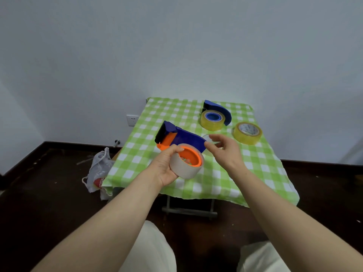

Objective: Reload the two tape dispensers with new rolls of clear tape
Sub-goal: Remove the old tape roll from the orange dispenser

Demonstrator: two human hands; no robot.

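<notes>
1. Left hand (167, 165) is nearest, over the near part of the surface (261, 169). It is wrapped around a pale tape roll (183, 166) seated on the orange hub (191, 156) of the orange-and-blue dispenser (176, 137). It carries the whole unit off the cloth.
2. That dispenser's long axis runs far-left to near-right. The cutter end points up-left, away from the camera; the hub face tilts up and right.
3. Right hand (225, 152) hovers just right of the dispenser, fingers loosely curled and half open. Something clear sits at the fingertips, possibly a tape end or an empty core; can't tell if it is pinched.
4. Blue dispenser (218, 111) lies on its side at the far middle, yellowish roll (212, 120) on its blue hub. Looks loaded; threading not visible.
5. Spare yellowish roll (247, 133) lies flat at the far right, apart from both dispensers.
6. Judgement: both rolls mounted; first unit probably needs the tape end fed to the cutter.
</notes>
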